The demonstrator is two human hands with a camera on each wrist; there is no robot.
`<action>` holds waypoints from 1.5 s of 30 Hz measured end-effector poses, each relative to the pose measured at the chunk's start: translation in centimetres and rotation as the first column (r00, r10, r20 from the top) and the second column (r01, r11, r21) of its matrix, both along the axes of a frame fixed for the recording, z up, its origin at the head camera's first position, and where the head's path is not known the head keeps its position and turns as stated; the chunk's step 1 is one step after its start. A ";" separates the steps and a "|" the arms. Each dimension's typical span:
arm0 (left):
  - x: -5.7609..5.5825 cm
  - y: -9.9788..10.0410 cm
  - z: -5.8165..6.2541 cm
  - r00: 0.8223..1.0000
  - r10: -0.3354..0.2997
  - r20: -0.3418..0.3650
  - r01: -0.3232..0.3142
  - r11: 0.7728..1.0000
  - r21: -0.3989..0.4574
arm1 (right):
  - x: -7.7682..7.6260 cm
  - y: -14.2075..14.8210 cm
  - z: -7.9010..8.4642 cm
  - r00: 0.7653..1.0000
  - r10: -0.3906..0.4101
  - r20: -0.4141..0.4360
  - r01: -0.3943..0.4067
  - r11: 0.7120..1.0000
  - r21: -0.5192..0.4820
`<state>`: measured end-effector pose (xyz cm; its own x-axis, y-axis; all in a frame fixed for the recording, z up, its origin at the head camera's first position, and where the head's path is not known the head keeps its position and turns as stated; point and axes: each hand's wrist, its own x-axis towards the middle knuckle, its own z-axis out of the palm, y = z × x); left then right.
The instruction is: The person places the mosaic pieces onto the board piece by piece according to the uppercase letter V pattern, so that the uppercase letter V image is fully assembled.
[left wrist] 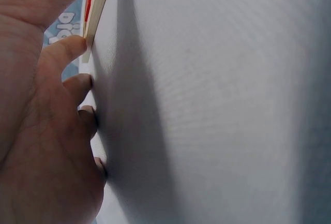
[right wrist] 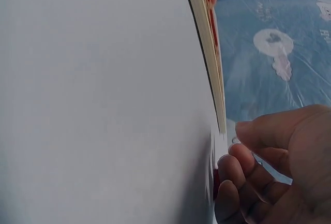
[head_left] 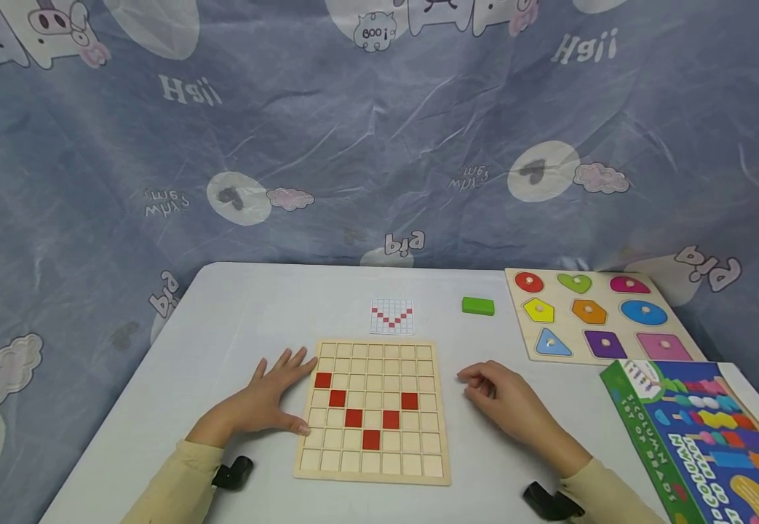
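Observation:
A square wooden grid board (head_left: pixel 371 474) lies flat on the table, with several red squares (head_left: pixel 371 439) in a V-like slanting pattern. At its left edge rests my left hand (head_left: pixel 264 400), fingers spread, thumb and fingertips at the wooden rim; the left wrist view shows the index fingertip (left wrist: pixel 77 44) against that rim. To the right of the board, my right hand (head_left: pixel 506 404) is low over the table with loosely bent fingers, the thumb apart from them. A dark red sliver (right wrist: pixel 216 183) shows right behind its fingertips in the right wrist view, mostly hidden by them.
Behind the board lies a small card (head_left: pixel 392 317) printed with a red V on a grid. A green block (head_left: pixel 478 306) sits to its right. At the right are a shape puzzle board (head_left: pixel 528 331) with coloured pieces and a colourful box (head_left: pixel 713 437). A patterned cloth hangs behind.

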<state>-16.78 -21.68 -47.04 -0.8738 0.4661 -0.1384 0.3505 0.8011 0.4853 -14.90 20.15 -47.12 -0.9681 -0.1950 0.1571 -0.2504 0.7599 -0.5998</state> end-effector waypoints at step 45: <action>-0.2 -0.4 -0.6 1.000 -0.008 -0.004 0.008 1.000 -0.007 | -1.0 0.9 -0.3 0.997 0.008 0.073 -0.012 0.998 0.060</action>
<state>-16.99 -22.04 -47.64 -0.8705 0.4726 -0.1377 0.3594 0.8014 0.4782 -15.93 21.07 -47.37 -0.9745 -0.2120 0.0741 -0.2159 0.7931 -0.5696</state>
